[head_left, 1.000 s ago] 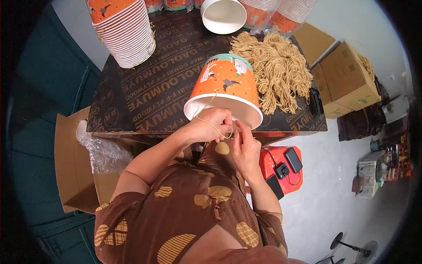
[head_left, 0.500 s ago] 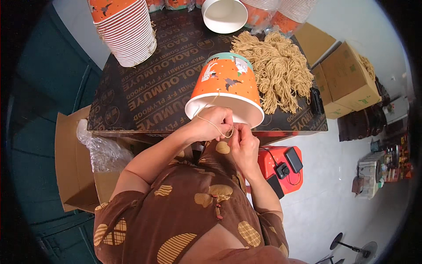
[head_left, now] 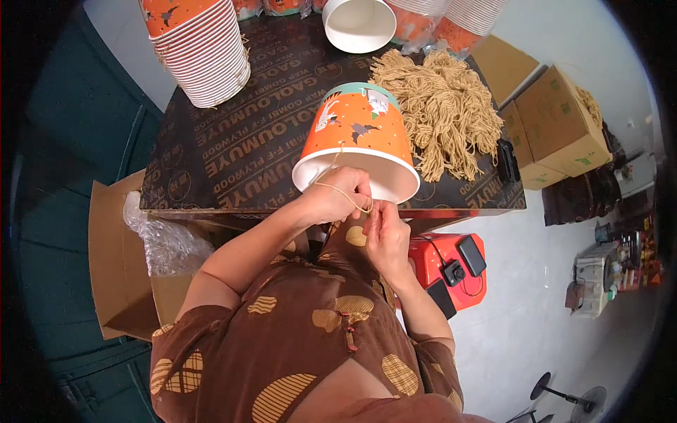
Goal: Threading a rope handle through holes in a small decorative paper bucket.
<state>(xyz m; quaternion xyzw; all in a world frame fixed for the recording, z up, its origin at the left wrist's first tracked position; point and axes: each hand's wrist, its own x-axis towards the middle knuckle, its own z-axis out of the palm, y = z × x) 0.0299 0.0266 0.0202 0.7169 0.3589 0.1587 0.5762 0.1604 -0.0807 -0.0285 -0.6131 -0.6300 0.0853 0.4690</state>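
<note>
While left hand and right hand pinch cord, orange bucket, lettered dark tabletop

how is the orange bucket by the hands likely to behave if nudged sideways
The orange bucket would probably roll in a curve, since its round wall narrows away from its mouth. It is likely light for its size, being hollow inside. The tan cord running from it across the left hand might check it.
</note>
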